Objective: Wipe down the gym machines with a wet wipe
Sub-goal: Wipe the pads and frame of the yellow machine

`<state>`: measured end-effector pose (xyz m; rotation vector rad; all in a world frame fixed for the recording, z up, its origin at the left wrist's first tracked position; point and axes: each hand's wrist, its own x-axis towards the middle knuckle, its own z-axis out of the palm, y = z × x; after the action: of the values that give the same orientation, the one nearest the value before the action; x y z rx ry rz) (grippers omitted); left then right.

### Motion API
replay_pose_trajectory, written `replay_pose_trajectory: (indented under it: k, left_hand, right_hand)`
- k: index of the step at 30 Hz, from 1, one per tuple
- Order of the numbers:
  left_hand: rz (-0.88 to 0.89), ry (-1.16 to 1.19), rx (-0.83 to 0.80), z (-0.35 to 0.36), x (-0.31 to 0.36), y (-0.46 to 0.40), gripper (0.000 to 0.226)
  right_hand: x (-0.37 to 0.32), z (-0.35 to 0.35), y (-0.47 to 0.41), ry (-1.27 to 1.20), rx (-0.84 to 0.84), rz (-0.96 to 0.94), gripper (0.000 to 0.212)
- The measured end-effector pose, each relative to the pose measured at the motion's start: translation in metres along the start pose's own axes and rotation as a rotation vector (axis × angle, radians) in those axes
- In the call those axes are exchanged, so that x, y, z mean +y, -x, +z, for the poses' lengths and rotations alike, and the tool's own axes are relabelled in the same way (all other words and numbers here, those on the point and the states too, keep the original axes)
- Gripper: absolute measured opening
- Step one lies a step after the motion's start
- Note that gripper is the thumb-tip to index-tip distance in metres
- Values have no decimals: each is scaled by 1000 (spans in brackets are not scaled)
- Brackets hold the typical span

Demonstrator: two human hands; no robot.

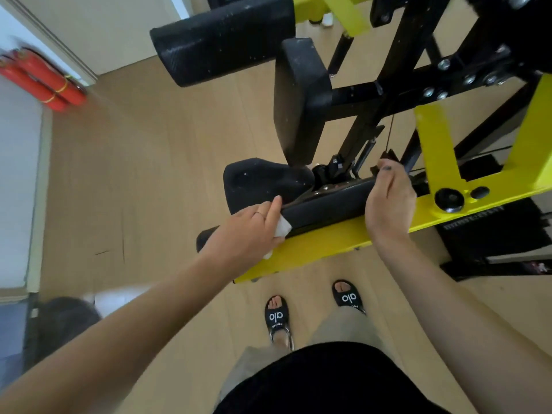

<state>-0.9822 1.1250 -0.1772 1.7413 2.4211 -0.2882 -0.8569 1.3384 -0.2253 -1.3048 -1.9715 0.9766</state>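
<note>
My left hand (pixel 245 231) presses a white wet wipe (pixel 282 228) against the near side of the long black padded seat (pixel 328 206) of the yellow-and-black steel gym machine (pixel 433 162); the wipe is bunched under my palm, my fingers curled round it with the forefinger laid straight along the pad's edge. My right hand (pixel 388 201) grips the far end of the same pad, fingers hooked over its top edge and thumb on the near side. The seat rests on a bright yellow beam (pixel 322 246) that slants across in front of me. Behind it stand an upright black back pad (pixel 300 100) and a thick black roller cushion (pixel 221 40), both flecked with pale specks, as is the rounded black pad (pixel 263 180) just beyond my left fingers.

The floor (pixel 167 150) is pale wood-look planking with a few dark scuff marks to my left. My black slide sandals (pixel 277 316) stand on it just short of the yellow beam. Two red fire extinguishers (pixel 41 80) lie blurred against the white wall at far left.
</note>
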Motion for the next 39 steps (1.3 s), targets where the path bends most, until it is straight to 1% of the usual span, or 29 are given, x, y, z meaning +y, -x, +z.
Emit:
replay_pose_trajectory:
  k: [2,5,10,12,15,16,20,23,26,28,30,31,33,35,37,39]
  left_hand:
    - [9,29,15,0,4,-4,74]
    - [16,49,54,10,-19,18,77]
    - [50,95,140,41,-76,75,81]
    - [50,134,159,50,-83,80,80]
    - [16,247,190,54,-78,80,69]
    - [5,249,199,53,-75,78,67]
    - [-15,183,195,41,-55,50,71]
    - [31,242,124,31,-39,29,73]
    - [37,312,73,26,-48,32,70]
    - [-5,431,34,27,-64,49,64]
    - [-109,583,30,34,-75,69,58]
    - [-173,700,26,36,-75,76,54]
    - [-308,1036,35,40,-67,82,48]
    - [-446,1330,65,43,-57,81,49]
    - [-590,1490,71,43,-48,78,51]
    - [-694,1599,98,42,-43,78,54]
  right_hand:
    - [-8,12,15,3,98,2,41]
    - [-14,32,38,139,199,-6,50]
    - [-12,43,46,160,281,42,48]
    - [-13,45,47,157,297,32,48]
    - [-11,45,47,182,311,16,46]
    - [-11,45,47,191,320,12,46]
    - [-11,47,47,204,341,12,45]
    - [-10,47,46,210,359,0,44]
    - [-8,48,45,233,359,-10,44]
    - [-8,48,46,233,360,-9,44]
    - [-8,48,47,236,367,-15,44]
    - [-8,48,47,236,369,-16,44]
    - [-9,48,46,229,371,-10,43]
    - [-9,48,47,231,365,-6,43]
    - [-9,48,47,229,363,3,43]
    - [-8,48,47,229,367,0,43]
